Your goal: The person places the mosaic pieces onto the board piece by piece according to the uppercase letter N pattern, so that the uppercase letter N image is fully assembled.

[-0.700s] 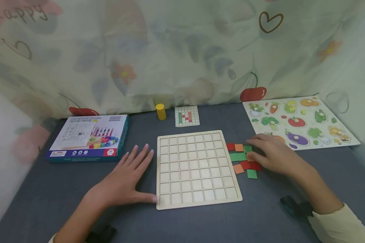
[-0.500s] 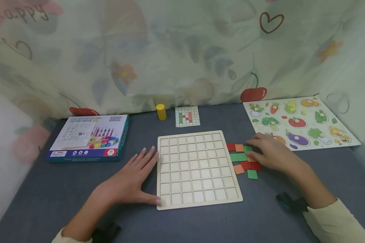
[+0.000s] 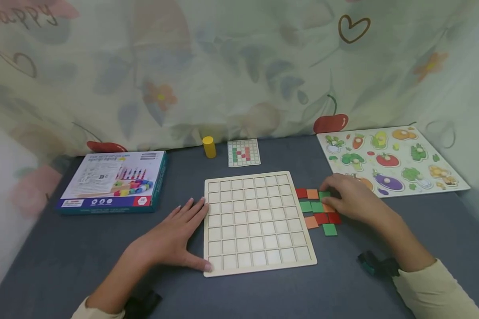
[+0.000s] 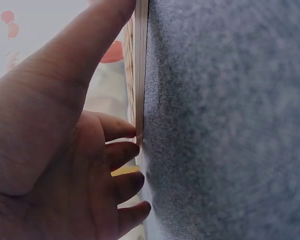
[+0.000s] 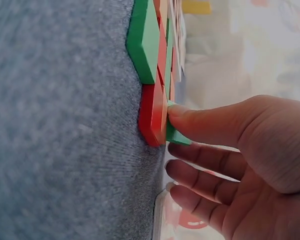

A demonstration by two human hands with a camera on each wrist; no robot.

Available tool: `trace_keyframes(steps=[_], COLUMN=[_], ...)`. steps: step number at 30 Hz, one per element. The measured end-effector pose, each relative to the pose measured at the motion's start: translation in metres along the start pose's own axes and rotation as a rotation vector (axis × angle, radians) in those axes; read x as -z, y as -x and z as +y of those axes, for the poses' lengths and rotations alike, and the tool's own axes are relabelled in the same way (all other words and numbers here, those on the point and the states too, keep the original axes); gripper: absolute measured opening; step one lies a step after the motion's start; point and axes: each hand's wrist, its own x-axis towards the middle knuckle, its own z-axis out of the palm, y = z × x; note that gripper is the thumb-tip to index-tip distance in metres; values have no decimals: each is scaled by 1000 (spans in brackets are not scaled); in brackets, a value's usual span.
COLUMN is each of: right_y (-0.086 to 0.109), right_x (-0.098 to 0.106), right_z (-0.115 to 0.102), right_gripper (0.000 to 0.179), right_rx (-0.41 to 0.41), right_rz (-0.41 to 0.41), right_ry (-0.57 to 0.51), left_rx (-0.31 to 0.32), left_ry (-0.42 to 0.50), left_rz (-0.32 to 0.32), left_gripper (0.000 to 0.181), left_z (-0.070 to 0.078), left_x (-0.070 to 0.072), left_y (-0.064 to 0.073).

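Observation:
A wooden grid board (image 3: 255,268) lies on the table, its square cells bare. My left hand (image 3: 163,246) is spread along the board's left side, its thumb over the lower left corner; in the left wrist view the fingertips of the left hand (image 4: 65,135) meet the board's edge (image 4: 140,75). Right of the board lie several small square tiles: red (image 3: 321,218), orange (image 3: 311,222) and green (image 3: 330,229). Over their far right part, my right hand (image 3: 353,199) pinches a green tile (image 5: 177,134) between thumb and forefinger, tilted in the right wrist view.
Behind the board lie a small pattern card (image 3: 244,153) and a yellow cylinder (image 3: 209,147). A boxed bead set (image 3: 111,181) is at the left. A vegetable picture board (image 3: 393,161) lies right, near the right hand. A printed curtain (image 3: 223,66) hangs behind the table.
My left hand has slid right, up against the board's left edge. The right hand stays over the tiles, its forearm shifted slightly left.

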Motion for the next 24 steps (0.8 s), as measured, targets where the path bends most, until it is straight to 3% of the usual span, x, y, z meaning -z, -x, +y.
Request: trace_keyframes(steps=[15, 24], right_y=[0, -15], right_x=[4, -1], right_z=[-13, -39], right_gripper=[14, 13], right_rx=[-50, -78], right_rz=[42, 50], right_ry=[-77, -257], left_rx=[3, 4], left_ry=[46, 49], left_rz=[-20, -19], left_gripper=[130, 130], left_z=[3, 2], left_x=[2, 1], left_y=[1, 2])
